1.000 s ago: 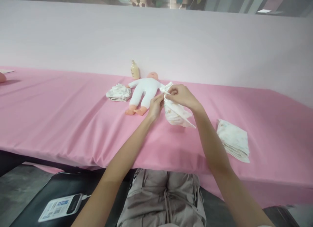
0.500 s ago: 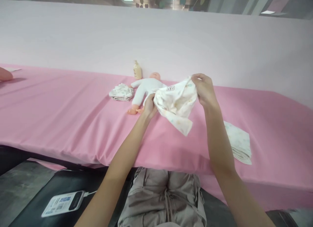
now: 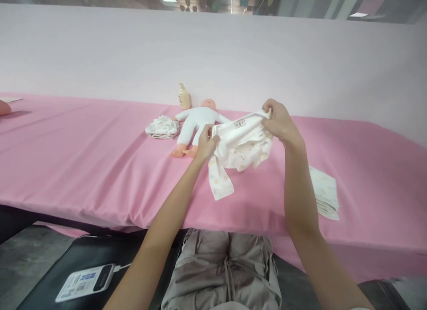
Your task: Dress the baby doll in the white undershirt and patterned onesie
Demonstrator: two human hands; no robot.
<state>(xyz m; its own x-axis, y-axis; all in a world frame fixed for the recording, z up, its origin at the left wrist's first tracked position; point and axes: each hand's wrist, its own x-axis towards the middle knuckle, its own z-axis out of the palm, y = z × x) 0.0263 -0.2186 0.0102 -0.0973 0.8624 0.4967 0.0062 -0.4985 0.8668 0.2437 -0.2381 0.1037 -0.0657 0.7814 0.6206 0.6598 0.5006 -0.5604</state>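
Observation:
A small white baby shirt (image 3: 245, 138) with pale prints and a label hangs stretched between my two hands above the pink table cover. My left hand (image 3: 207, 143) pinches its left edge, and one sleeve dangles below. On the opposite side my right hand (image 3: 279, 121) grips the upper right edge of the cloth, fingers closed. Just behind my left hand lies a baby doll (image 3: 196, 120) in a white suit, on its back with its feet towards me. The garment hides part of the doll's arm on that side.
A folded printed cloth (image 3: 163, 126) lies left of the doll, and a pump bottle (image 3: 183, 96) stands by the wall. Another folded cloth (image 3: 323, 192) rests beyond my right forearm. A white device (image 3: 86, 282) with a cable sits on the black seat (image 3: 43, 285).
The shirt has turned and opened out: its label faces me more squarely and a sleeve now hangs at the left instead of the middle. Both hands keep hold and have shifted slightly right.

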